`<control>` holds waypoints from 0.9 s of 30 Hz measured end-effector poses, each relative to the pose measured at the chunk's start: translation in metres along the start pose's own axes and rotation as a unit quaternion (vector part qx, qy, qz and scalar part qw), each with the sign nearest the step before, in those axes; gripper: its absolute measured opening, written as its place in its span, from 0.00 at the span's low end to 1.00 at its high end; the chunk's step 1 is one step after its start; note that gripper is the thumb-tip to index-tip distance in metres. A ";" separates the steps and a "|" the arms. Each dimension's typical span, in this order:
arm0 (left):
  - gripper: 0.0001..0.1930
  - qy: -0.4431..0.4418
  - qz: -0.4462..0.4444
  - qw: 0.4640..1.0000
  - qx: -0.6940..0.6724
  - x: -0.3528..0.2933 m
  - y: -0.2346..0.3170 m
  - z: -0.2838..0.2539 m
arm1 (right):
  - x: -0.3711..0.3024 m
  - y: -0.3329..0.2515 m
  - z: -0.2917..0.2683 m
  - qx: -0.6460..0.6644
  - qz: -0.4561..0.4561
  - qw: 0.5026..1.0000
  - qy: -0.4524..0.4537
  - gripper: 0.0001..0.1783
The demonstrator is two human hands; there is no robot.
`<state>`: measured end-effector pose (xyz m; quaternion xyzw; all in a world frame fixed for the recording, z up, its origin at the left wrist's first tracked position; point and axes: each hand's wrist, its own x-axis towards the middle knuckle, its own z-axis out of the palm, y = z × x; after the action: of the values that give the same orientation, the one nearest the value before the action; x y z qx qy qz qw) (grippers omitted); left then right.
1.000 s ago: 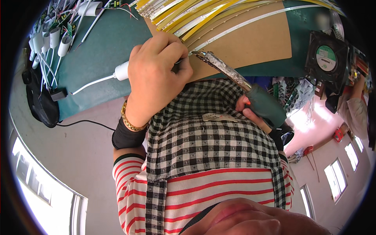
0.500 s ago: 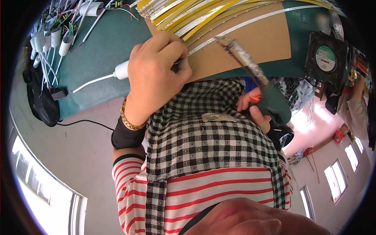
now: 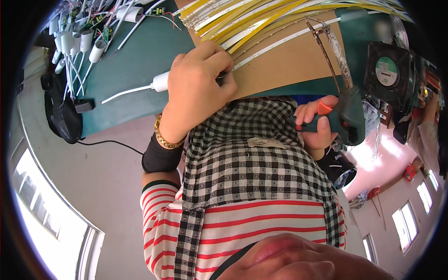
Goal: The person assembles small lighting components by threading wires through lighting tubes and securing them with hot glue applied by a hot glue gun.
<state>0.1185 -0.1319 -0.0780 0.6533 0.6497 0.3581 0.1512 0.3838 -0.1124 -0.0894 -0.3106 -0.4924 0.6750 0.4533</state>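
Observation:
My left hand [image 3: 198,86] is closed, palm down, at the near edge of the brown board. From under it, on the left, sticks a white plastic cylinder [image 3: 161,82] with a short white cable [image 3: 126,95]. One LED strip [image 3: 275,49] runs across the board to the fingers; the hand hides where it meets the cylinder. My right hand [image 3: 319,121] grips the handle of a dark green soldering gun [image 3: 349,114] with an orange trigger. The gun's foil-wrapped shaft and thin tip [image 3: 313,24] point away over the board, apart from my left hand.
A bundle of yellow and white LED strips [image 3: 242,21] lies across the far side of the brown board [image 3: 298,63]. White cylinders with cables and circuit boards [image 3: 95,51] are heaped at far left on the green table [image 3: 135,53]. A black fan [image 3: 388,70] stands at right.
The soldering gun has swung right and become more upright, its tip moving away from my left hand. My left hand and the cylinder keep their place on the board while the whole view shifts slightly.

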 end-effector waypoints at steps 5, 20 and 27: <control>0.04 0.004 -0.007 1.000 0.016 -0.001 0.004 -0.001 | 0.030 -0.008 0.010 0.017 -0.025 0.997 -0.065 0.23; 0.04 -0.004 -0.018 1.000 0.014 0.000 0.009 0.001 | 0.063 -0.014 0.006 0.108 -0.048 0.993 0.016 0.20; 0.04 -0.023 -0.013 0.999 0.019 0.003 0.009 0.005 | 0.034 -0.048 -0.015 -0.120 -0.133 0.983 0.046 0.23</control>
<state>0.1285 -0.1284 -0.0746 0.6555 0.6614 0.3284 0.1582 0.3976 -0.0707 -0.0478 -0.3250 -0.5853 0.5300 0.5204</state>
